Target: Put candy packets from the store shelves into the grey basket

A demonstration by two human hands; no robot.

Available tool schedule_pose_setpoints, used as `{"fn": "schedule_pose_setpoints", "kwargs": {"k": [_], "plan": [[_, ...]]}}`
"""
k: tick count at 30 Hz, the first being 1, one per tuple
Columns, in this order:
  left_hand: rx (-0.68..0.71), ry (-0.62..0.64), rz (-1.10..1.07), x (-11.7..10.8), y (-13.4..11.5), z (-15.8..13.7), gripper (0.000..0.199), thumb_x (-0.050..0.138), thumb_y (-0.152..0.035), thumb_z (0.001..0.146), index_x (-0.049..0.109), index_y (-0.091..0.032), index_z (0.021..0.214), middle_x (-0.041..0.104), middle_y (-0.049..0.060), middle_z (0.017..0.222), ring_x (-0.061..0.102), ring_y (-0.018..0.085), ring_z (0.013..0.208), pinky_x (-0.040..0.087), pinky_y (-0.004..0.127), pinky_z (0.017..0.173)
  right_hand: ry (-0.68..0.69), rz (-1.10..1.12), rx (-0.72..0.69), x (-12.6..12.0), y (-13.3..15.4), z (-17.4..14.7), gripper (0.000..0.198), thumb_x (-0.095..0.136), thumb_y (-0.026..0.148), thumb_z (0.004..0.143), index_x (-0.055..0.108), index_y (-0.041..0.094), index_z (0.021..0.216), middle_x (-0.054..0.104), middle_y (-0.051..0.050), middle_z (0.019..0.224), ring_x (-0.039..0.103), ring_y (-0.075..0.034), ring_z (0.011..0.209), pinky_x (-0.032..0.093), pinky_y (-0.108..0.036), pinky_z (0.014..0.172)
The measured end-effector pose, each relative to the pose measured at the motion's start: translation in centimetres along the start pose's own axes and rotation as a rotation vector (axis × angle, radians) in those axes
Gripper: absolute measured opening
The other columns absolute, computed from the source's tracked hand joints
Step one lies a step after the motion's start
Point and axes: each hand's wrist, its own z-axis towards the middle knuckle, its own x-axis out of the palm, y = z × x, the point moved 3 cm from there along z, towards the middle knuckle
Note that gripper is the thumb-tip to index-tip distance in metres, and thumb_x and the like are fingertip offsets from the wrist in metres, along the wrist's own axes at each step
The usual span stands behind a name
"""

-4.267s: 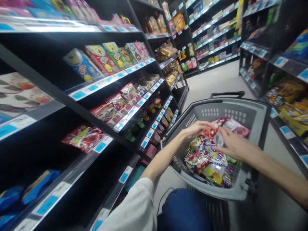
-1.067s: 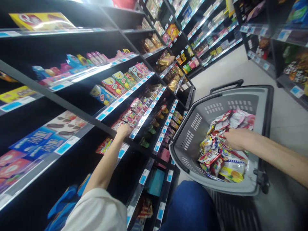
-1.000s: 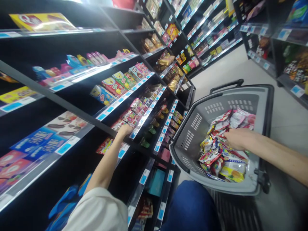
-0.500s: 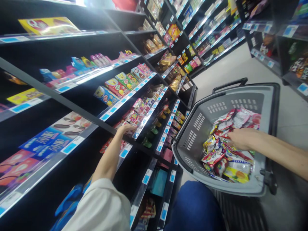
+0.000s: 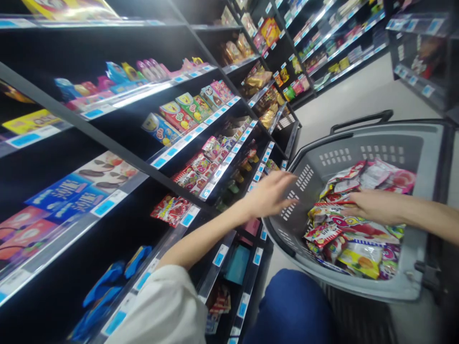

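My left hand [image 5: 270, 195] is in the air between the shelves and the basket's near-left rim. Its fingers are spread, with nothing in them, and it is a little blurred. My right hand [image 5: 367, 205] is inside the grey shopping basket [image 5: 428, 191], its fingers closed on a red candy bag [image 5: 353, 224] on top of the heap. Under and around it lie several bright packets, among them a yellow candy bag [image 5: 362, 258] and pink bags [image 5: 382, 174]. The fingertips of my right hand are partly hidden among the wrappers.
Dark shelves with price tags slope along the left. They hold small candy boxes [image 5: 179, 114], red candy bags [image 5: 197, 172], a red packet [image 5: 171, 209] and blue biscuit boxes [image 5: 70, 193]. My knee [image 5: 290, 306] is below the basket. Grey floor [image 5: 344, 105] runs behind it.
My left hand has left the red candy bags on the shelf and moved right, to the basket's edge. In the basket, a red candy bag now shows larger beneath my right hand.
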Motion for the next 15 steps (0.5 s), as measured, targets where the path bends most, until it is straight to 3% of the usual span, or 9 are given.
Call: {"fn": "schedule_pose_setpoints", "kwargs": {"k": [2,4,6,9,12,15], "plan": [[0.161,0.083,-0.17,2.1,-3.6,2.7,0.062,0.065,-0.049,0.089,0.046,-0.02,0.14,0.055,0.014,0.142,0.051,0.026,0.134,0.043,0.039,0.113,0.036,-0.047,-0.009,-0.3,1.5,-0.3,0.036,0.046,0.036,0.101,0.071,0.012,0.096,0.072,-0.017,0.087,0.072,-0.03,0.079,0.044,-0.032,0.063],[0.153,0.212,-0.296,4.1,-4.9,5.2,0.07,0.074,-0.047,0.082,0.047,-0.017,0.139,0.064,0.015,0.129,0.061,0.029,0.122,0.05,0.04,0.102,-0.021,-0.095,-0.037,-0.9,3.2,-0.7,0.035,0.042,0.032,0.102,0.071,0.014,0.105,0.072,-0.018,0.101,0.071,-0.032,0.09,0.043,-0.034,0.068],[0.125,0.357,-0.399,5.9,-4.6,7.2,0.07,0.081,-0.044,0.075,0.053,-0.015,0.132,0.072,0.012,0.112,0.068,0.03,0.108,0.052,0.038,0.094,-0.104,-0.131,-0.056,-1.3,4.6,-1.0,0.034,0.04,0.028,0.101,0.073,0.016,0.1,0.073,-0.017,0.1,0.071,-0.032,0.09,0.042,-0.033,0.068],[0.153,0.533,-0.543,7.6,-2.9,8.2,0.053,0.085,-0.038,0.07,0.065,-0.016,0.114,0.075,0.006,0.101,0.071,0.027,0.1,0.051,0.033,0.089,-0.177,-0.141,-0.043,-1.2,5.5,-1.1,0.039,0.039,0.031,0.102,0.074,0.017,0.091,0.074,-0.016,0.091,0.071,-0.031,0.086,0.039,-0.033,0.066],[0.126,0.622,-0.631,8.5,-1.6,7.1,0.036,0.083,-0.036,0.071,0.071,-0.016,0.099,0.076,0.003,0.093,0.072,0.024,0.092,0.052,0.029,0.081,-0.186,-0.114,-0.094,-0.8,5.8,-0.9,0.037,0.041,0.033,0.101,0.075,0.019,0.1,0.075,-0.014,0.093,0.071,-0.031,0.086,0.038,-0.031,0.064],[0.035,0.683,-0.703,9.2,-1.2,5.2,0.027,0.077,-0.032,0.077,0.071,-0.016,0.096,0.075,0.002,0.079,0.073,0.02,0.075,0.054,0.028,0.073,-0.192,-0.063,-0.15,-0.5,6.1,-0.8,0.032,0.044,0.03,0.099,0.073,0.024,0.109,0.076,-0.011,0.094,0.071,-0.03,0.088,0.038,-0.03,0.065]]}}
